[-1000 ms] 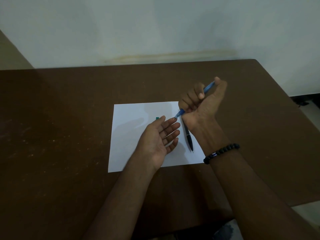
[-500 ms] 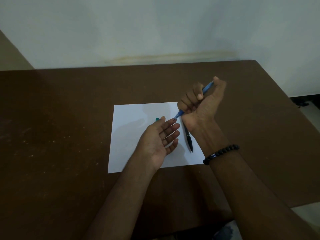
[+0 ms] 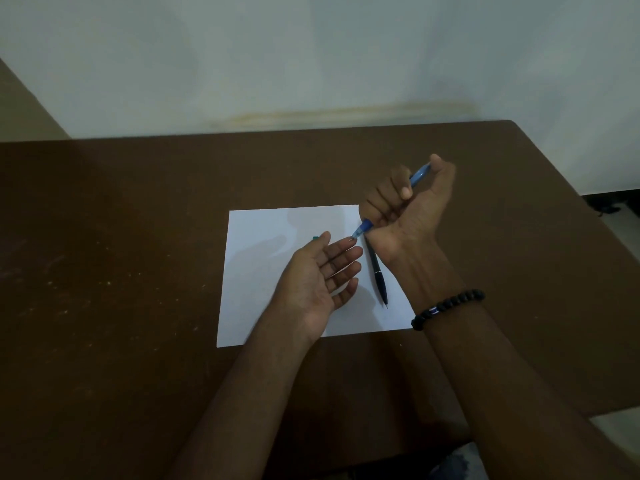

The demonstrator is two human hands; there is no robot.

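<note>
A white sheet of paper [image 3: 263, 271] lies flat in the middle of the brown table [image 3: 121, 271]. My right hand [image 3: 408, 209] grips a blue pen [image 3: 363, 227] in a fist above the sheet's far right corner, thumb over the pen's top end, tip pointing down-left. My left hand [image 3: 318, 275] is held palm up over the paper with fingers straight, and the pen's tip meets its index fingertip. A black pen [image 3: 379, 277] lies on the paper under my right wrist. A small teal thing [image 3: 315, 238] shows just beyond my left thumb.
A pale wall [image 3: 311, 57] rises right behind the table's far edge. The table's right edge runs diagonally at the right, with floor beyond it. A black bead bracelet [image 3: 446, 308] sits on my right wrist.
Almost nothing differs. Both hands keep their pose, with only a slight shift of the view.
</note>
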